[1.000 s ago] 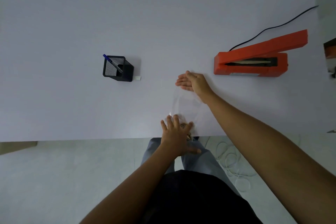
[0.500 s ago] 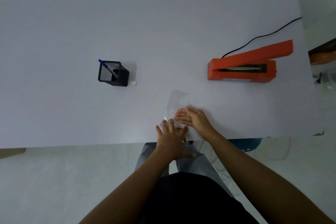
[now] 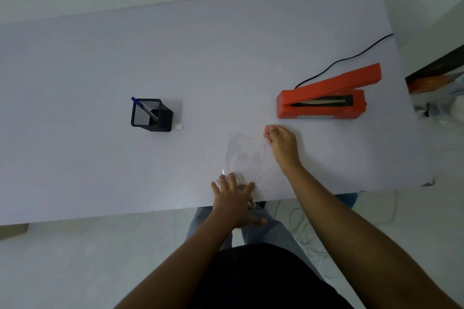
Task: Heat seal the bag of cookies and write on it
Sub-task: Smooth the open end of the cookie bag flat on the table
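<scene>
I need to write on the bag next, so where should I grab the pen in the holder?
Pinch the pen by its blue cap end, which sticks out above the far-left corner of the black mesh holder. Come from above and the left: it leans that way, and its lower end sits inside the cup.

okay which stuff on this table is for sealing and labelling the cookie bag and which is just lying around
For the job: clear bag, orange heat sealer, blue pen in the mesh pen holder.
Lying about: small white block beside the holder, white cable on the floor.
</scene>
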Tool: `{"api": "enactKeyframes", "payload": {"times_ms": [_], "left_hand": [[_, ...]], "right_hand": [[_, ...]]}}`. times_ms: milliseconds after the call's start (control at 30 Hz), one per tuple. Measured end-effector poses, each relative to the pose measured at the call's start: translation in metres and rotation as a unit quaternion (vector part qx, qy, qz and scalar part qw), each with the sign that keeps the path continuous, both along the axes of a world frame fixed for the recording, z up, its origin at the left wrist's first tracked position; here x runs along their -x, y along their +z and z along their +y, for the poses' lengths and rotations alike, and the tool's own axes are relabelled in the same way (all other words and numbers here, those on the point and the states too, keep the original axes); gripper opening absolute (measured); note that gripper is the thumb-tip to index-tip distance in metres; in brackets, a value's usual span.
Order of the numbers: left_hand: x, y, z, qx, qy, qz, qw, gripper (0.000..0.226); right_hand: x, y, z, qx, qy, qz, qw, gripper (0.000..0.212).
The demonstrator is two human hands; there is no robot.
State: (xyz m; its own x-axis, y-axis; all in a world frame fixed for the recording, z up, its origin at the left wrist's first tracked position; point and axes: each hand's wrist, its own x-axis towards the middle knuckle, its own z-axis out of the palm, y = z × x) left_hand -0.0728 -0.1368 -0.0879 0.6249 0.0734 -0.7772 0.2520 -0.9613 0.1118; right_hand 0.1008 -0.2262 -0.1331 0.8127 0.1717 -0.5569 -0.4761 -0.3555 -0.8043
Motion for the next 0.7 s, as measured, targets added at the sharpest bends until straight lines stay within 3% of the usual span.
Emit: {"api": "enactKeyframes", "payload": {"times_ms": [200,400,533,700], "left_hand": [[-0.005,0.002,0.003,0.004,-0.011,0.000,1.000,0.112],[-0.010,0.002,0.007,0.014,-0.012,0.016,1.000,0.111],[-0.014,0.006,0.010,0.026,-0.020,0.024,0.999,0.113],[-0.015,0.003,0.013,0.028,-0.029,0.024,0.999,0.113]], "right_hand": [[0.043,0.025,-0.014,0.045,0.043,0.065,0.996,0.052],[0.048,0.024,0.002,0.051,0.014,0.141,0.989,0.075],[0.042,0.024,0.015,0.088,0.053,0.171,0.980,0.065],[0.046,0.027,0.022,0.103,0.107,0.173,0.974,0.028]]}}
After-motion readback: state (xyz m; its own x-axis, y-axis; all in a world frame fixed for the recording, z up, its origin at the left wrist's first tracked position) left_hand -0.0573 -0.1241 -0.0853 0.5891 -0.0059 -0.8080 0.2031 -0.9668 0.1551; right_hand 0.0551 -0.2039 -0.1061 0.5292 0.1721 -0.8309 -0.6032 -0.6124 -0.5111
